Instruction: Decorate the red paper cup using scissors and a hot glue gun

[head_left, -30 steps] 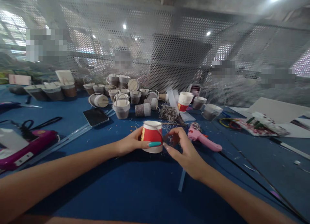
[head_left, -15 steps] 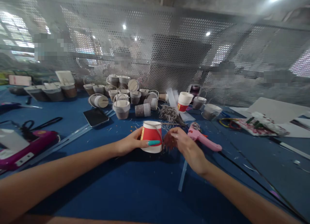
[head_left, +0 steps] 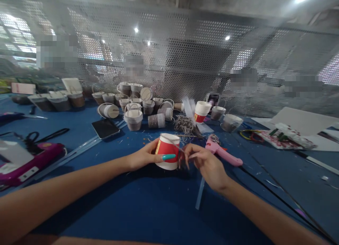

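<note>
A red and white paper cup [head_left: 167, 150] stands upside down and slightly tilted on the blue table [head_left: 159, 209]. My left hand [head_left: 144, 156] grips it from the left, thumb with a teal nail across its front. My right hand [head_left: 203, 163] is just right of the cup, fingers pinched on a thin strand of twine [head_left: 177, 147] that runs up to the cup's top edge.
A pink glue gun [head_left: 221, 154] lies just right of my hands. Behind are a twine bundle [head_left: 185, 125], a stack of paper cups [head_left: 201, 111], several twine-wrapped cups [head_left: 137, 107] and a phone [head_left: 105, 127]. A magenta case [head_left: 29, 160] and scissors [head_left: 34, 136] sit left.
My right hand has closed from spread fingers into a pinch on the twine and moved nearer the cup. The cup has tipped slightly to the right.
</note>
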Demonstrator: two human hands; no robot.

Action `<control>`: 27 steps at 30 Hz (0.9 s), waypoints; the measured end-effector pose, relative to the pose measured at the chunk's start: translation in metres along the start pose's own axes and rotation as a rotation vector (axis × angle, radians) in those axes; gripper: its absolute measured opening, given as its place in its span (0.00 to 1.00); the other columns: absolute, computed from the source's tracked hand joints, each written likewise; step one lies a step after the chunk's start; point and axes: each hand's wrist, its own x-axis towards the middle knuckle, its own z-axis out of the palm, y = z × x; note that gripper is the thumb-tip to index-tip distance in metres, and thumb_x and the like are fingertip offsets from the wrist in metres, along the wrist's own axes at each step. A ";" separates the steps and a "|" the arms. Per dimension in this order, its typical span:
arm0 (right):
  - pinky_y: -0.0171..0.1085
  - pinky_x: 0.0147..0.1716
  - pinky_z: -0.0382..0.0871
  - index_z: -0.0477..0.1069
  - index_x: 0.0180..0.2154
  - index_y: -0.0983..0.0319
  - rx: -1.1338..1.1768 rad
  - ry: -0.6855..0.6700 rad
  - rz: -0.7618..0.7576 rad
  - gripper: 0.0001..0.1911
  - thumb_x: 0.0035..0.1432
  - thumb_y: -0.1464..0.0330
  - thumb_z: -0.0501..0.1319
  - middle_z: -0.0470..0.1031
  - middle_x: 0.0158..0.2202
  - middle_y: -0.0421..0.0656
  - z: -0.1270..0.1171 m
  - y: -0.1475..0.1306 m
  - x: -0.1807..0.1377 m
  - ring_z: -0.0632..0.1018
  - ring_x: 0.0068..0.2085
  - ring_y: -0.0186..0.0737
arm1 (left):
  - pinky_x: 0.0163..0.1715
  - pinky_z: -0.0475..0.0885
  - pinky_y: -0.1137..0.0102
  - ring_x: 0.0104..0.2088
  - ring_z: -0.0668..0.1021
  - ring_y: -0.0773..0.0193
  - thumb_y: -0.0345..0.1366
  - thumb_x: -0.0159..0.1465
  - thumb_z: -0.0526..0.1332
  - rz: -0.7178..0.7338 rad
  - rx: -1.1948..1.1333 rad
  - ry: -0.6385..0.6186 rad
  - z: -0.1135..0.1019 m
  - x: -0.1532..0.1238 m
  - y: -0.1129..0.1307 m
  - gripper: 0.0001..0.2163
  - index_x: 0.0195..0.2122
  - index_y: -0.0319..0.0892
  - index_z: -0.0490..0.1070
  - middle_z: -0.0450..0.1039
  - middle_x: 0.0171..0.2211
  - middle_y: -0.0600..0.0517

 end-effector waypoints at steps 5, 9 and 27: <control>0.37 0.23 0.56 0.66 0.22 0.62 0.345 -0.086 0.115 0.13 0.53 0.64 0.51 0.56 0.13 0.36 -0.005 -0.004 0.001 0.58 0.18 0.33 | 0.45 0.67 0.64 0.44 0.76 0.57 0.39 0.49 0.70 0.034 -0.086 -0.011 0.000 -0.001 0.002 0.27 0.51 0.42 0.67 0.75 0.45 0.46; 0.33 0.22 0.54 0.66 0.21 0.62 0.293 -0.103 0.149 0.16 0.56 0.60 0.59 0.51 0.14 0.32 -0.004 -0.001 0.000 0.54 0.18 0.29 | 0.39 0.68 0.68 0.38 0.77 0.60 0.41 0.50 0.69 0.034 -0.119 -0.037 0.002 -0.003 0.004 0.24 0.47 0.41 0.70 0.76 0.40 0.48; 0.32 0.24 0.56 0.68 0.24 0.60 0.210 0.053 0.168 0.16 0.53 0.56 0.64 0.53 0.15 0.31 -0.001 -0.001 -0.001 0.52 0.19 0.28 | 0.38 0.70 0.64 0.35 0.78 0.58 0.37 0.46 0.71 -0.002 -0.082 -0.022 0.000 -0.003 0.003 0.26 0.46 0.39 0.69 0.76 0.38 0.45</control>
